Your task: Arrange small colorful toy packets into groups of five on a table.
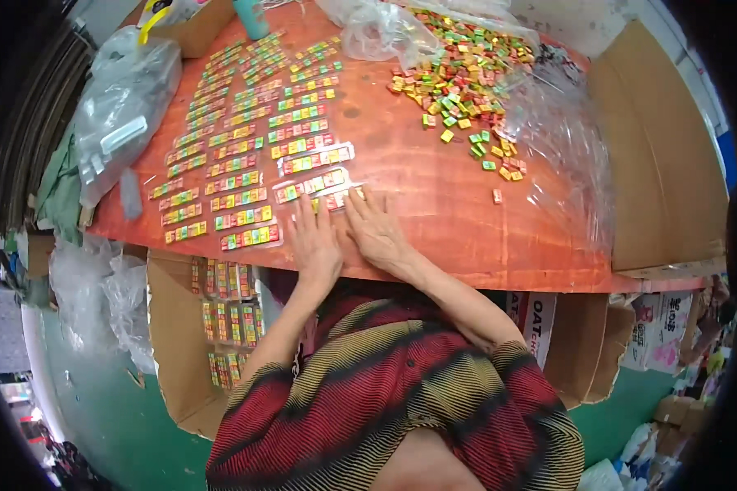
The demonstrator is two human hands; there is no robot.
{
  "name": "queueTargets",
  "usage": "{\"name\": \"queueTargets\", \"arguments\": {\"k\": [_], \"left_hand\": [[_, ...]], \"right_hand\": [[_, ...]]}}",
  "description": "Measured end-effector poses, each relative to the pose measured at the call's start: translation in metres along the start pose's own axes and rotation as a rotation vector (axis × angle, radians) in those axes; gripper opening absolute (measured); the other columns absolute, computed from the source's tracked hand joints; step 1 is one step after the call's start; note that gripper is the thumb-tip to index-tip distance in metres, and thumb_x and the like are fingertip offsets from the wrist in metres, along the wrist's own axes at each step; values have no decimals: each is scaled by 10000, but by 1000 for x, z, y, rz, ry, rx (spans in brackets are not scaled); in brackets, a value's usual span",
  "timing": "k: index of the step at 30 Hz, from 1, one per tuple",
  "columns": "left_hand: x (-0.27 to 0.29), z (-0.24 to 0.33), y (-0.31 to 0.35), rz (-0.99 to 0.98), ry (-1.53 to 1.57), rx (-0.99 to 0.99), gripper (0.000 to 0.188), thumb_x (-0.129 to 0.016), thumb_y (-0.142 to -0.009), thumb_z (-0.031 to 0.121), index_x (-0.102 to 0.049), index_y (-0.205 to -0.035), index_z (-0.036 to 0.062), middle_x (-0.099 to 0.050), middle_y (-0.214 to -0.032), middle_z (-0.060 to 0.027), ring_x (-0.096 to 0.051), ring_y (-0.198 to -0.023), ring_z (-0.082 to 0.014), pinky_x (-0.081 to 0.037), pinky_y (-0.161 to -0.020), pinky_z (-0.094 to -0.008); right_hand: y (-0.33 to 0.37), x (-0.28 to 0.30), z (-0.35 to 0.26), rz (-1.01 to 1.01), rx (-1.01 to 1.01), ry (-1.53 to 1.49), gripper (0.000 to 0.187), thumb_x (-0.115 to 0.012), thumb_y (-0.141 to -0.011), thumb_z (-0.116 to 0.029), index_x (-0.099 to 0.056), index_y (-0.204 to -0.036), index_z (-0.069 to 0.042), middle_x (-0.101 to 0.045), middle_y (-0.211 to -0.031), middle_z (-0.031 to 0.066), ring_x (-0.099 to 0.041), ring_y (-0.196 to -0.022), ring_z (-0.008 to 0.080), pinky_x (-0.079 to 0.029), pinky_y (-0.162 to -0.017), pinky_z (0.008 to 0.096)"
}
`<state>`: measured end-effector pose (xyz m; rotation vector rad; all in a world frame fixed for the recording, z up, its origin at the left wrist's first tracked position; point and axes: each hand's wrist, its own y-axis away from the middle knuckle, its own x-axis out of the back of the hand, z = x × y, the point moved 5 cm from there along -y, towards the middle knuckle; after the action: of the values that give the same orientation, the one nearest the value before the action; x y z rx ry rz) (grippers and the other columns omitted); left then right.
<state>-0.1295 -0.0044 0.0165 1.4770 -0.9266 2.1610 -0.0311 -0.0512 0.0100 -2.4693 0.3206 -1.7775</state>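
Both my hands rest at the near side of the red table, over a strip of small wrapped cubes (332, 201) in red, yellow and green, set in a clear plastic tray. My left hand (317, 245) lies with fingers stretched forward, their tips at the strip's left end. My right hand (378, 229) reaches in from the right, fingers extended, touching the strip's right part; its thumb side is partly hidden. Just beyond my fingers lies another filled strip (311, 186). Columns of similar filled strips (241, 196) cover the table's left half.
Loose wrapped cubes (475, 90) are heaped at the far right, beside a pile of clear plastic trays (561, 139). A cardboard box (659, 147) stands at the right edge. Plastic bags (131, 106) lie far left. Below the table, an open carton (172, 344) holds more strips.
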Motion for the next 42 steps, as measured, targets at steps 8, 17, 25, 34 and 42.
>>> {"name": "queueTargets", "arguments": {"k": [8, 17, 25, 34, 42], "left_hand": [[4, -19, -20, -20, -95, -9, 492, -459, -732, 58, -448, -1222, 15, -350, -1298, -253, -299, -1226, -395, -180, -1034, -501], [-1, -35, -24, -28, -152, -58, 435, -422, -787, 9, -455, -1220, 13, -393, -1273, -244, -364, -1176, -417, -301, -973, -462], [10, 27, -12, 96, -68, -180, 425, -464, -838, 87, -423, -1261, 67, -303, -1353, -191, -259, -1267, -366, -221, -1005, -517], [-16, 113, -2, -112, 217, -504, 371, -567, -764, 118, -519, -1128, 58, -400, -1261, -178, -312, -1223, -390, -250, -999, -486], [-50, 248, -27, -149, 441, -965, 404, -515, -768, 120, -479, -1156, 13, -414, -1256, -193, -344, -1199, -386, -281, -969, -523]], "right_hand": [[5, 8, -8, 138, -4, -143, 502, -458, -805, -123, -339, -1260, 54, -296, -1324, 274, -303, -1229, 409, -253, -974, 554], [30, 32, 24, 366, -35, -179, 493, -552, -732, -127, -437, -1192, 7, -408, -1243, 245, -395, -1146, 388, -342, -925, 473], [197, 138, 206, 723, -747, 576, 297, -553, -778, -139, -524, -1062, -57, -484, -1081, 151, -428, -1048, 323, -328, -866, 452], [204, 116, 174, 486, -721, 260, 390, -608, -741, -125, -512, -1117, -82, -476, -1130, 132, -458, -1028, 304, -354, -854, 402], [218, 122, 185, 606, -833, 384, 460, -638, -718, -135, -491, -1147, -58, -508, -1093, 145, -469, -1004, 314, -368, -840, 400]]}}
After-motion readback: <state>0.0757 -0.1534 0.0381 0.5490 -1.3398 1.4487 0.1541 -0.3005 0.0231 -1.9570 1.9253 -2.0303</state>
